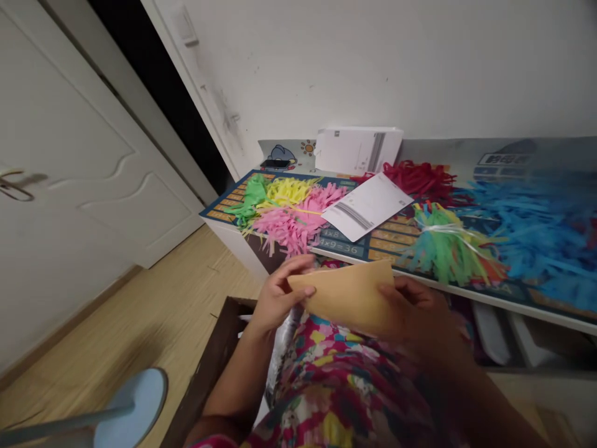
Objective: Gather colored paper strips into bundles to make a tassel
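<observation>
Both my hands hold a folded sheet of tan paper [347,295] in front of me, just below the desk's front edge. My left hand [277,298] pinches its left corner with fingers curled. My right hand [415,311] grips the right side, thumb on top. Above them on the desk [354,250] lie heaps of shredded paper strips: pink [289,224], yellow [286,190], green [249,202], red [420,177] and blue [536,224]. A tied bundle of green and mixed strips [443,246] lies closest to my right hand.
A white printed sheet [366,205] lies on the desk, and a white box [357,149] leans on the wall behind it. A brown box [209,367] stands on the wooden floor at my left, a pale blue stool [135,404] near it. A white door [69,162] is at left.
</observation>
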Demonstrator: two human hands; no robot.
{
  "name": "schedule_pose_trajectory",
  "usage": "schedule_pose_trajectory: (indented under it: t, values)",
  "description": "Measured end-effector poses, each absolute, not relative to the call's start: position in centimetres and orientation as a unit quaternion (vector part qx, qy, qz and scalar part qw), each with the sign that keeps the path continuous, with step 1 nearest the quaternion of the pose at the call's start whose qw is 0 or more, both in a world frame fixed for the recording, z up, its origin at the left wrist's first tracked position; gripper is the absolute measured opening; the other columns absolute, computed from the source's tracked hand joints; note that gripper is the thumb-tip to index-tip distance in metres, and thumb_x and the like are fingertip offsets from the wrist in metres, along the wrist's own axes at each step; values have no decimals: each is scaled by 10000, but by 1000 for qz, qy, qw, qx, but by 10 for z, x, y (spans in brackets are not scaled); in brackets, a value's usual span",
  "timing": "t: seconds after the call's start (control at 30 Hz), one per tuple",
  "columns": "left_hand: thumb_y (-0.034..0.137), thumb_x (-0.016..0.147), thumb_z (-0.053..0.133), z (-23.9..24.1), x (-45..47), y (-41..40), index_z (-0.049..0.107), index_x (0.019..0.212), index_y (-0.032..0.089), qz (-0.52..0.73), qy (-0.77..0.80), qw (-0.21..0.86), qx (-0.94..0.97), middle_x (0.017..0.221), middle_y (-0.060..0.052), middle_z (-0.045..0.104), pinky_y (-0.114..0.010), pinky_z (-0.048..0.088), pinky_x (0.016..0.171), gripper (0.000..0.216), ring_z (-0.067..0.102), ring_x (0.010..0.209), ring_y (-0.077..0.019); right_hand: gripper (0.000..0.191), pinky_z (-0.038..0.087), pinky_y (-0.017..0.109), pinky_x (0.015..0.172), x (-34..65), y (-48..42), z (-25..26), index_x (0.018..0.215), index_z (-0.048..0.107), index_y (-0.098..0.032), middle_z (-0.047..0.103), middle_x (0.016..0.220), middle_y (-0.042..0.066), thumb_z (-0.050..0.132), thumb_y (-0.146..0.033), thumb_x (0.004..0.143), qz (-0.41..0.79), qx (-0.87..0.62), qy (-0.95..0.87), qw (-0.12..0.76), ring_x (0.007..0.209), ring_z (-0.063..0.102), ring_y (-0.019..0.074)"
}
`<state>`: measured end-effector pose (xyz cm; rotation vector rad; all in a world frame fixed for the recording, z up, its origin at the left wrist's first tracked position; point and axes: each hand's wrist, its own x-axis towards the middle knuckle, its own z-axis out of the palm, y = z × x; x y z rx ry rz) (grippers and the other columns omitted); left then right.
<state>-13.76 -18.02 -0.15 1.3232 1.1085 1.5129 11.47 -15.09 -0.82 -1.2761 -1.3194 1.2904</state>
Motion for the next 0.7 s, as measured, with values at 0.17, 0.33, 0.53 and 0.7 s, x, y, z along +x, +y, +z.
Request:
schedule_pose_trajectory:
  t: [0.17, 0.33, 0.53, 0.7]
  values:
    - [330, 636, 891, -22, -104, -185, 561, 1190, 262, 713, 428, 443, 334, 972, -22, 730, -233, 559, 726, 648, 710, 799, -138, 395, 445, 223, 459, 126, -157, -16, 765, 680, -162, 664, 661, 23, 805, -523, 665, 530, -543, -413, 504, 551, 590, 160]
    - [339, 712, 839, -25, -86, -191, 540, 1165, 239, 712, 499, 355, 344, 711, 47, 704, -182, 511, 593, 552, 643, 571, -90, 460, 539, 257, 530, 121, -163, -23, 997, 656, -224, 732, 803, 17, 852, -430, 635, 521, -524, -348, 577, 628, 672, 183]
    - [338, 784, 788, -19, -92, -193, 786, 999, 238, 561, 583, 260, 527, 972, -42, 777, -265, 532, 774, 238, 697, 859, -179, 546, 577, 295, 591, 120, -174, -18, 1137, 690, -312, 751, 937, 36, 855, -420, 628, 471, -558, -366, 577, 813, 716, 239]
    - [398, 727, 836, -27, -97, -191, 802, 1029, 250, 532, 603, 297, 515, 758, -9, 764, -245, 488, 584, 338, 635, 617, -145, 472, 521, 255, 463, 137, -176, -22, 1057, 755, -311, 754, 920, 38, 846, -477, 624, 470, -606, -358, 533, 730, 698, 227]
